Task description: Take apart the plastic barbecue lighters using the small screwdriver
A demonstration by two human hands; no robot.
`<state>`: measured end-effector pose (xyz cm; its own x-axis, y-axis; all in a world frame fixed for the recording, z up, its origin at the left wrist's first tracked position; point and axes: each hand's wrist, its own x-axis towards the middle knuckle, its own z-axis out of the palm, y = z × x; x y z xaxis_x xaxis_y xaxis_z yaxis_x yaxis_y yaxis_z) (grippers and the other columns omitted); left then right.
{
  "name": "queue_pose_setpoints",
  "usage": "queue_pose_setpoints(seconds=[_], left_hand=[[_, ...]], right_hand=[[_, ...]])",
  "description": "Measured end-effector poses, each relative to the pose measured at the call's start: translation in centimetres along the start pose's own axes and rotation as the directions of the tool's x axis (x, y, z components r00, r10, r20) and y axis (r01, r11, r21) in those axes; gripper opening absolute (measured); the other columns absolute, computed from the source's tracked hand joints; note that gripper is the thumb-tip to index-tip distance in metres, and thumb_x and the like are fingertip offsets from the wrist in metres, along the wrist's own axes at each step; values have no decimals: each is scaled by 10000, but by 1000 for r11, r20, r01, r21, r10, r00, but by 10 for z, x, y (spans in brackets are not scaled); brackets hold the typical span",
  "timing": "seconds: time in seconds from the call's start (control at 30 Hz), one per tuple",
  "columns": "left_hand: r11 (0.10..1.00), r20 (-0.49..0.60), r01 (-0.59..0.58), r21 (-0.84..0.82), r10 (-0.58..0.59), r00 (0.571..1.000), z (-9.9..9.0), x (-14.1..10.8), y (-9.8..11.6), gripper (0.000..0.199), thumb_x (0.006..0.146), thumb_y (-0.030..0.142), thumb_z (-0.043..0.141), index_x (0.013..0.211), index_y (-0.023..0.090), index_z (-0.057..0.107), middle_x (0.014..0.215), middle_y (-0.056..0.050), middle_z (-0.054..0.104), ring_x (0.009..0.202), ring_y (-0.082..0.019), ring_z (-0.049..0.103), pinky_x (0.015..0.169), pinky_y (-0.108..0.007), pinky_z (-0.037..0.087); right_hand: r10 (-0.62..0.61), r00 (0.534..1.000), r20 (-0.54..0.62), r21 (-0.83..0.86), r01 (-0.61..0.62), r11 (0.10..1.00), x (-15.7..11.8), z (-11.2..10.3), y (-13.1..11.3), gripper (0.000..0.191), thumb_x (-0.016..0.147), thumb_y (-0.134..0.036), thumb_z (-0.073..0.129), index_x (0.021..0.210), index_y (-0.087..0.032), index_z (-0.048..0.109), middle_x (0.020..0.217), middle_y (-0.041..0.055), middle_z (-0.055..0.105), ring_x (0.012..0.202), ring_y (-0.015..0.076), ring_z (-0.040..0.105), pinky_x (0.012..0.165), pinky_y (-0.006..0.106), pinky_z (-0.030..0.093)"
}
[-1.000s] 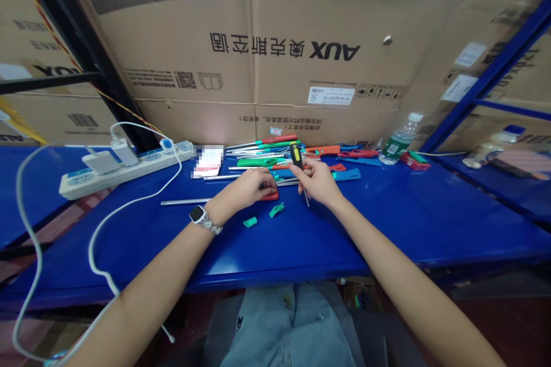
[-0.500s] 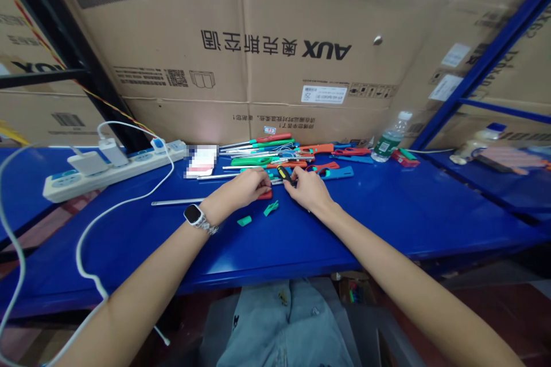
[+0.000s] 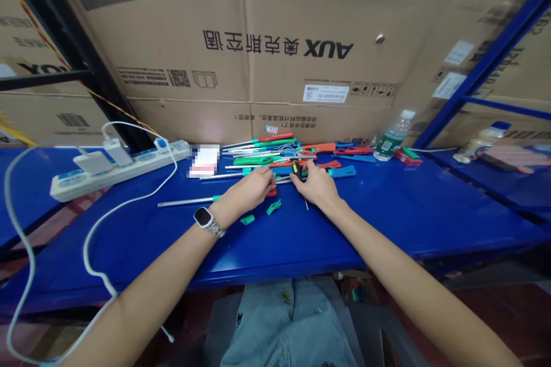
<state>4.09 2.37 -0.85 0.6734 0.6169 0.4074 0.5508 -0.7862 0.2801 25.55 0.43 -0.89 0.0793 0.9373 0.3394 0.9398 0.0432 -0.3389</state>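
The right hand (image 3: 317, 183) is closed on a small screwdriver (image 3: 297, 170), its handle black with yellow, its thin metal shaft pointing down toward the blue table (image 3: 365, 229). The left hand (image 3: 258, 182), fingers curled together, rests over a long-necked lighter (image 3: 185, 202) lying flat on the table: slim silver tube, green collar, red end showing past the fingers.

1 yellow-black screwdriver (image 3: 297, 170), 2 green scraps (image 3: 248, 219), 2 bottles (image 3: 390, 140), 1 power strip (image 3: 81, 182)
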Motion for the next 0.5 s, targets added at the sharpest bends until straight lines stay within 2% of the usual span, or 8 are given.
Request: queue_pose_setpoints(seconds=[0.03, 0.1, 0.17, 0.23, 0.37, 0.5], left_hand=[[1000, -6, -15, 18, 15, 1000, 0, 1, 2, 142, 957, 150, 444, 880, 186, 558, 919, -80, 605, 851, -219, 592, 785, -364, 509], [998, -26, -36, 59, 38, 999, -2, 2, 6, 156, 979, 148, 428, 888, 181, 551, 934, -86, 597, 880, -230, 583, 802, -380, 507], [995, -56, -50, 81, 55, 997, -5, 4, 10, 151, 994, 158, 428, 903, 180, 546, 949, -90, 593, 902, -239, 575, 816, -392, 505], [995, -101, -67, 73, 75, 992, -10, 6, 13, 137, 1007, 179, 438, 912, 185, 537, 963, -90, 590, 917, -240, 568, 832, -397, 503], [995, -233, -97, 19, 99, 967, -17, 8, 13, 128, 1031, 217, 435, 940, 195, 522, 977, -89, 589, 936, -233, 559, 851, -396, 492], [992, -307, -77, -97, 43, 951, -19, 12, 7, 85, 1019, 239, 486, 960, 200, 534, 969, -70, 598, 887, -199, 574, 794, -351, 490]], right_hand=[[-37, 999, -32, 8, 37, 999, -3, -2, -2, 326, 891, -451, 611, 1070, -178, 613, 1024, 154, 704, 828, 283, 677, 648, 334, 440], [-183, 981, -68, 52, 187, 981, -9, -7, -8, 304, 876, -407, 622, 1090, -192, 619, 1141, 151, 672, 893, 277, 672, 677, 340, 459], [-354, 934, -44, 158, 356, 921, -15, -9, -15, 272, 860, -363, 635, 1080, -204, 633, 1170, 128, 659, 992, 281, 655, 721, 347, 478], [-451, 893, -15, 311, 433, 846, -15, -8, -20, 275, 875, -356, 626, 1105, -207, 631, 1180, 111, 658, 1055, 277, 635, 771, 361, 494], [-510, 860, 0, 626, 397, 671, -3, 1, -24, 336, 910, -371, 611, 1199, -200, 590, 1077, 83, 686, 958, 231, 648, 812, 373, 517], [-525, 850, 39, 848, 249, 467, 13, 5, -25, 338, 872, -374, 660, 1150, -198, 583, 978, 46, 691, 887, 189, 667, 825, 349, 539]])
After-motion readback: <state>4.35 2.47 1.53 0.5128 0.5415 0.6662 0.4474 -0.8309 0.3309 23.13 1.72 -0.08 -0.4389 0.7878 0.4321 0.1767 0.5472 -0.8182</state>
